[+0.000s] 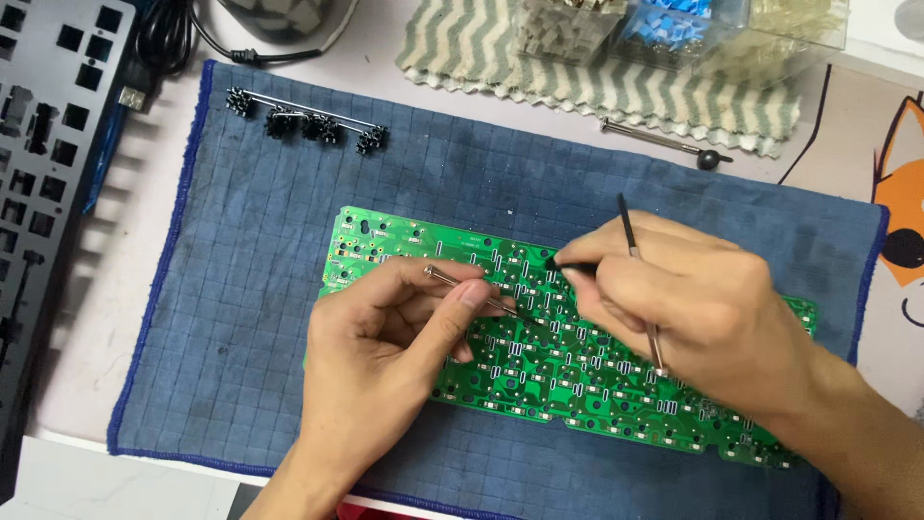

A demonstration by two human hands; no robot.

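Behind the cloth, clear plastic boxes (674, 34) hold small white and blue parts.

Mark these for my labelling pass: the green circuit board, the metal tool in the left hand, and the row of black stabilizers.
green circuit board (385, 241): head view, bare upper-left corner.
metal tool (445, 276): head view, shaft by the left thumb.
black stabilizers (306, 123): head view, middle of the row.

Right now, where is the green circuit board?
The green circuit board lies mid-frame on the blue cloth, under the left hand and right hand.
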